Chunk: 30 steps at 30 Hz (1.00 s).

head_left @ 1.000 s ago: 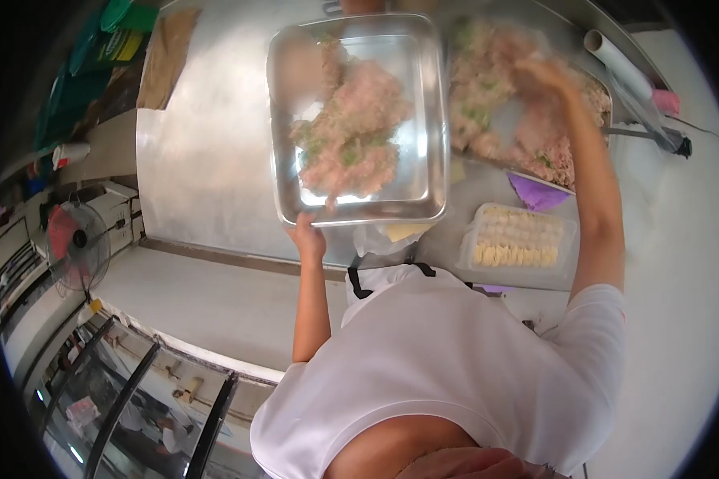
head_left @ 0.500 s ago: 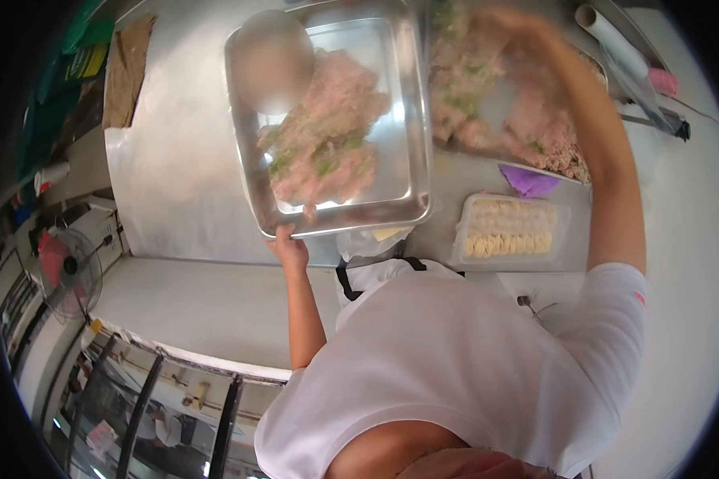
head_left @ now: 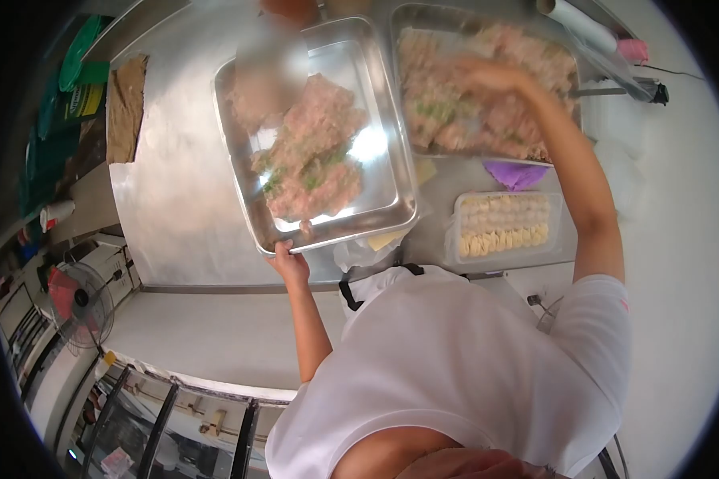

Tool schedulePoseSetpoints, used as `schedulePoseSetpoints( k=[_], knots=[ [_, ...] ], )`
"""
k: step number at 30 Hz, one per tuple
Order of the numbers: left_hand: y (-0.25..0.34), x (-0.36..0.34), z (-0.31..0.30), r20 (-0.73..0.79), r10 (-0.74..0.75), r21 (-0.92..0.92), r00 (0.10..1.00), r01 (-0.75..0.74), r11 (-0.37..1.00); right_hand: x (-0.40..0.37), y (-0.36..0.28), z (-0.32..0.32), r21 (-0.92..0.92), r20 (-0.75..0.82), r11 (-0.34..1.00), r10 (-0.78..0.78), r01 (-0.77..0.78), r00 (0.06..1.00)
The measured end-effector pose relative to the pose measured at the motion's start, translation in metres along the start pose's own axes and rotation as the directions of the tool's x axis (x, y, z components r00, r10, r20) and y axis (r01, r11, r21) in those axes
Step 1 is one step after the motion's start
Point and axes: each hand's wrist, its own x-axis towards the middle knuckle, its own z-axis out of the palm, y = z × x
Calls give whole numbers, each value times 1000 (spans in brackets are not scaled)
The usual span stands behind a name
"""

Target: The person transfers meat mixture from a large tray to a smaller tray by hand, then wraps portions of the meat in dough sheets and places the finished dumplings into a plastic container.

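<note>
My left hand (head_left: 290,262) grips the near left corner of a metal tray (head_left: 359,227). Inside that tray lies a mound of pink minced meat (head_left: 311,160) with green bits, partly covered by a blurred patch. On the right, my right hand (head_left: 491,77) is over a second metal tray (head_left: 579,104), at the minced meat (head_left: 527,120) spread in it. Motion blurs its fingers, so whether they hold any meat cannot be made out.
A plastic box of small dumplings (head_left: 505,226) sits below the second tray, near a purple cloth (head_left: 516,174). Brown cardboard (head_left: 126,108) lies at the left edge. A plastic roll (head_left: 579,25) is at the upper right, a fan (head_left: 81,298) at the lower left.
The view has shifted, with both trays appearing further left. My right hand has moved down and left over the second tray's meat. My left hand keeps its hold on the first tray.
</note>
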Motion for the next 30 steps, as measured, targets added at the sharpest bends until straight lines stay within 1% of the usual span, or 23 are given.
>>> schedulePoseSetpoints(
  k=[1, 2, 4, 5, 6, 7, 8, 9, 10, 11, 12, 13, 14, 16, 17, 19, 20, 22, 23, 25, 28, 29, 30],
  knots=[
    [0, 0, 0, -1, 3, -2, 1000, -3, 1000, -17, 1, 3, 109, -128, 989, -85, 99, 988],
    [0, 0, 0, -1, -7, -11, 1000, 7, 1000, -26, 7, 7, 108, -128, 989, -89, 103, 988],
    [-1, 2, -1, 1, -13, -13, 1000, 13, 1000, -38, 24, 20, 42, -389, 943, -288, 329, 875],
    [-1, 3, -3, 7, -1, -12, 1000, 1, 1000, -43, 32, 22, 47, -391, 943, -287, 330, 875],
    [-1, 4, -2, 14, 9, -13, 1000, -9, 1000, -49, 36, 22, 314, -317, 948, 50, 55, 947],
    [-2, 3, -2, 16, 9, -13, 1000, -8, 1000, -52, 39, 22, 532, -156, 815, 363, -231, 919],
    [-2, 2, -2, 20, 2, -21, 1000, -1, 1000, -53, 42, 27, 532, -156, 815, 363, -231, 919],
    [-1, 2, -1, 24, -4, -28, 1000, 5, 1000, -58, 38, 36, 840, -198, 540, 386, -47, 901],
    [2, 1, 2, 23, -4, -26, 1000, 5, 1000, -63, 34, 45, 973, -220, 162, 424, 165, 879],
    [3, -1, 4, 34, -2, -37, 999, 3, 999, -70, 38, 50, 973, -217, 160, 425, 163, 879],
    [4, -2, 6, 44, 0, -50, 999, 2, 999, -79, 46, 52, 988, -150, -4, 216, 154, 965],
    [4, -1, 6, 40, -2, -48, 999, 4, 999, -88, 42, 56, 981, -107, -162, -13, 103, 994],
    [4, -1, 4, 50, -1, -44, 999, 3, 999, -99, 37, 65, 982, -100, -163, -12, 97, 995],
    [3, 0, 2, 50, -3, -41, 999, 6, 999, -125, 6, 77, 955, -206, -268, -278, 130, 938],
    [3, 0, 1, 52, -13, -28, 999, 14, 999, -126, 15, 82, 956, -197, -265, -278, 122, 940],
    [0, 2, 1, 47, -20, -16, 999, 21, 1000, -130, 27, 93, 987, -161, 37, 61, 159, 985],
    [-2, 3, 0, 41, -16, -10, 999, 17, 1000, -130, 34, 95, 988, -154, 33, 54, 153, 987],
    [6, -3, 5, 0, -48, 35, 999, 48, 998, -131, 15, 88, 894, -200, 448, 340, 29, 919],
    [6, -2, 3, -8, -39, 36, 999, 39, 999, -124, 20, 88, 894, -196, 447, 330, 30, 924],
    [5, -1, 2, -25, -46, 54, 999, 48, 997, -113, 22, 82, 588, -265, 802, 311, -104, 913],
    [3, 0, 2, 10, -33, 8, 999, 32, 999, -118, -15, 67, 693, -272, 706, 443, -146, 855],
    [2, 0, 2, 28, -17, 8, 999, 17, 1000, -119, -1, 68, 691, -274, 708, 446, -148, 852],
    [2, 0, 3, 31, -20, 3, 999, 20, 1000, -117, 24, 69, 894, -188, 448, 358, 8, 915]
  ],
)
